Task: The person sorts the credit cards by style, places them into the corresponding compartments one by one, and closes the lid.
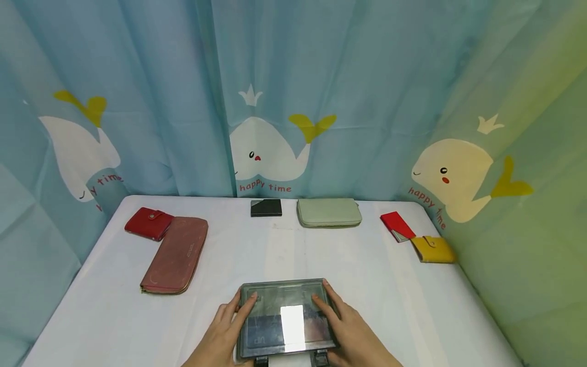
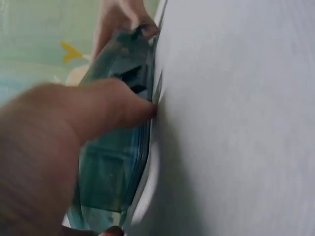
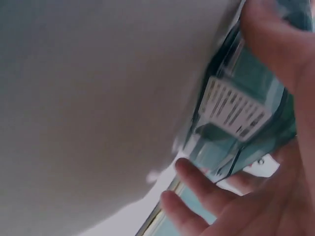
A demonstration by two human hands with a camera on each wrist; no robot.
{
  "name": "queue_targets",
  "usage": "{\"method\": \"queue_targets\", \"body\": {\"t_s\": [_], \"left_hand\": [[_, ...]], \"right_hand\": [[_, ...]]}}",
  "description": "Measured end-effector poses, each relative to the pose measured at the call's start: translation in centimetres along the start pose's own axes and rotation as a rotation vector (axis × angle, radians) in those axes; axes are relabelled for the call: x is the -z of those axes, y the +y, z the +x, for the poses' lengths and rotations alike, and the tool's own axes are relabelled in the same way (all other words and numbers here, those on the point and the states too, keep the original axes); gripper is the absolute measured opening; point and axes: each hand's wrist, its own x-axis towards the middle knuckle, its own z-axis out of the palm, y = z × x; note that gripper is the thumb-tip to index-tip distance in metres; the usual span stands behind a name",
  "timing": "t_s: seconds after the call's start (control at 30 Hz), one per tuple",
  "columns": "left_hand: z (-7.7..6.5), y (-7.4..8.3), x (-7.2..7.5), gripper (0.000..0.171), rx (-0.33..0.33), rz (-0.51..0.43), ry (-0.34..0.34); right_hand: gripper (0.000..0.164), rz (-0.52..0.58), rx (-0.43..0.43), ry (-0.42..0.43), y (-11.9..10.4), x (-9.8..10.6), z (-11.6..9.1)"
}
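A smoky, see-through plastic case (image 1: 268, 326) with dark latches (image 1: 321, 357) on its near side is at the table's front, its lid reflecting a bright patch. My left hand (image 1: 219, 334) grips the left side, one finger lying over the lid. On the opposite side my right hand (image 1: 355, 331) holds the case the same way. The left wrist view has the case (image 2: 110, 169) close against the white cloth, with the thumb across its side. A white barcode label (image 3: 234, 108) shows on its side in the right wrist view. What is inside cannot be made out.
At the left, a dark red wallet (image 1: 147, 223) touches a long brownish wallet (image 1: 178, 255). A black card holder (image 1: 268, 208) and a pale green wallet (image 1: 329, 212) lie at the back. Rightward are a red card holder (image 1: 395, 224) and yellow wallet (image 1: 435, 250). Curtains (image 1: 367, 76) enclose the table.
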Motion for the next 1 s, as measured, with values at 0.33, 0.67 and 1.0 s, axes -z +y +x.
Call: {"method": "queue_targets", "body": {"t_s": [0.33,0.67,1.0], "left_hand": [[0.2,-0.5,-0.3,0.134,-0.055,0.062,0.091],[0.1,-1.0,-0.4,0.121,-0.028,-0.016,0.107],[0.0,-1.2,-0.3,0.114,0.032,-0.088,0.150]], "right_hand": [[0.114,0.094,-0.017,-0.025,-0.3,-0.7,0.3],[0.108,0.256,-0.017,-0.068,-0.5,-0.4,0.3],[0.106,0.327,-0.060,-0.091,-1.1,-0.3,0.3]]}}
